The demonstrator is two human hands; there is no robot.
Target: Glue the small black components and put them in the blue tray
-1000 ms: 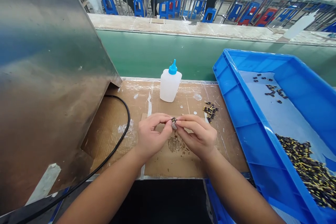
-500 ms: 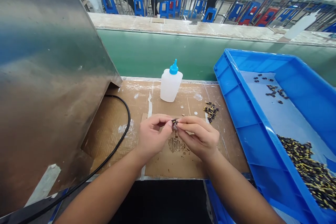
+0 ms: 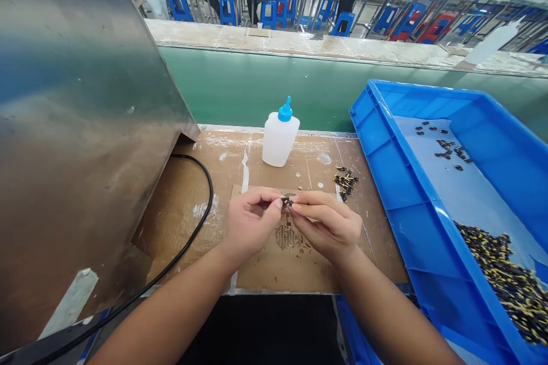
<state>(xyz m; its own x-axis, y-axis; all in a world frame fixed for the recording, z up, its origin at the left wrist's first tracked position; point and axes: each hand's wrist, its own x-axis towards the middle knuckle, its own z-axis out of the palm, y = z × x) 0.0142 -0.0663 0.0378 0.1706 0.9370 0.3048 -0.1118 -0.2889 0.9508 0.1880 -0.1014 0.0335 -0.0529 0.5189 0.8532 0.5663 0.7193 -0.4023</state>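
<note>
Between my two hands is a small dark part with a bit of yellow (image 3: 286, 201), too small to name more exactly. My left hand (image 3: 252, 219) pinches it from the left with thumb and forefinger. From the right, the fingertips of my right hand (image 3: 329, 221) close on the same part. Below them lies a piece of cardboard (image 3: 274, 268) with a dark worn patch. A little pile of black and yellow parts (image 3: 346, 181) rests on the worktop beyond my right hand. Behind the hands stands a white squeeze bottle (image 3: 280, 140) with a blue nozzle cap.
A big blue bin (image 3: 385, 182) on the right holds a heap of black and yellow parts (image 3: 505, 274) and several scattered ones. At left rises a metal housing (image 3: 77, 125), with a black cable (image 3: 209, 199) curving out. Beyond the green wall (image 3: 257, 80), people sit and stand at tables.
My right hand has shifted very slightly right, and the small part has turned a little between the fingertips. Both hands keep hold of it.
</note>
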